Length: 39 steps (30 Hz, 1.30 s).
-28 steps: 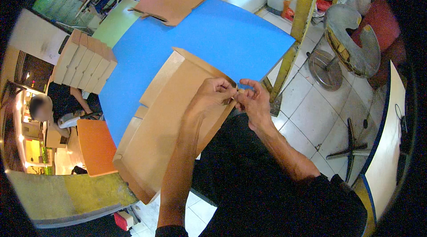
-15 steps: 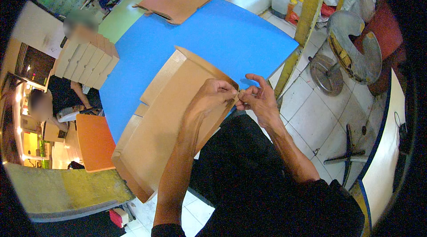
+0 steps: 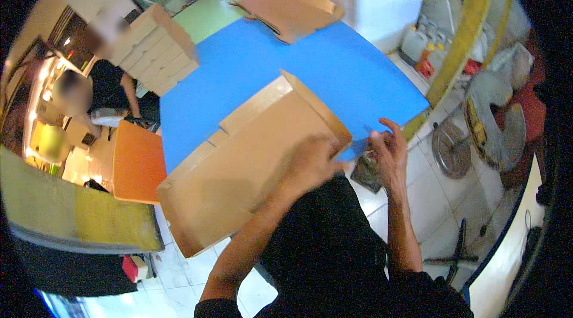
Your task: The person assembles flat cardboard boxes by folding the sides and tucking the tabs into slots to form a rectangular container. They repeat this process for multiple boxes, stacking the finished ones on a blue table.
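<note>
A brown cardboard box blank (image 3: 250, 163), partly folded, lies on the blue table (image 3: 370, 73), with raised walls along its far and right sides. My left hand (image 3: 319, 163) is over its near right corner, smeared by motion, so what its fingers do is unclear. Just right of that corner, my right hand (image 3: 389, 154) is apart from the cardboard. Its fingers are spread and hold nothing. The blank's left end reaches past the table's edge.
A stack of folded boxes (image 3: 158, 49) stands at the table's far left. Flat cardboard pieces (image 3: 292, 10) lie at the far edge. An orange board (image 3: 140, 163) is to the left, with people beyond. A yellow post (image 3: 468, 31) rises at the right, near jugs (image 3: 415, 43) and a stool (image 3: 489, 115).
My hands, together at the box's right corner before, have come apart. The right one has let go and moved right with fingers spread. The whole view has also shifted.
</note>
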Motion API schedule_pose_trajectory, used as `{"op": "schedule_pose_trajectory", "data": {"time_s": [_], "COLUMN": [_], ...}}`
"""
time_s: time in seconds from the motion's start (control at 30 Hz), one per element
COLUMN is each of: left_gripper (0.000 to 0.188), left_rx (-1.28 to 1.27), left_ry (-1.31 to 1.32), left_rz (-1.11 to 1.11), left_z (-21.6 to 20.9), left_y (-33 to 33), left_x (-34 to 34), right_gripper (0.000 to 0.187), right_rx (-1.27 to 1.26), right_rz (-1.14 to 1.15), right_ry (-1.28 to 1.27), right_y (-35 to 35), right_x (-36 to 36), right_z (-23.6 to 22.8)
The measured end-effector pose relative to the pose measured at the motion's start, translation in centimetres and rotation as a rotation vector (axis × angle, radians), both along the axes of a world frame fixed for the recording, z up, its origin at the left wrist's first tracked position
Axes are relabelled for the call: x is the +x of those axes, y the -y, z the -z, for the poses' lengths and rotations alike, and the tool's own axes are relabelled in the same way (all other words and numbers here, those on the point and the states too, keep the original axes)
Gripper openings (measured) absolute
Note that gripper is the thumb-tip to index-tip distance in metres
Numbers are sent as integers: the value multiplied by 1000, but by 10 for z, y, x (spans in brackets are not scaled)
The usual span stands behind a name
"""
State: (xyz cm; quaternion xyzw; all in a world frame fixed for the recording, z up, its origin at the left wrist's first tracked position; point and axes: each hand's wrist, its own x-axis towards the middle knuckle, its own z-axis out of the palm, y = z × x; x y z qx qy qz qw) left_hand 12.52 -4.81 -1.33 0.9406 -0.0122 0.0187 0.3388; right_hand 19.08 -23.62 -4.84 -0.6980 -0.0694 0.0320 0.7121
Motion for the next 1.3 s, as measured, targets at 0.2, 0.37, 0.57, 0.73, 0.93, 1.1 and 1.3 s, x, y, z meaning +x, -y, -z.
{"op": "schedule_pose_trajectory", "data": {"time_s": [0.2, 0.37, 0.57, 0.73, 0.93, 1.1, 1.3], "left_gripper": [13, 15, 51, 41, 15, 6, 22], "left_rx": [126, 220, 380, 373, 364, 103, 166], "left_ry": [50, -34, 23, 260, 552, 557, 154], "left_rz": [566, 513, 134, -86, -260, -470, -563], "left_z": [-2, -18, -32, 1, 22, 11, 6], "left_y": [34, 1, -39, 10, 19, 15, -5], "left_x": [-60, -106, -144, -141, -138, -145, -125], "right_gripper": [47, 42, 27, 29, 33, 32, 43], "right_rx": [-417, -748, -692, -479, -453, -456, -432], "right_rz": [-60, -162, -379, -535, -482, -493, -527], "right_ry": [457, 652, 395, 204, 339, 276, 121], "right_y": [3, 11, -9, -51, -64, -60, -61], "right_x": [23, 24, -19, -66, -65, -63, -76], "right_z": [-5, -18, -24, -15, 2, 12, 3]}}
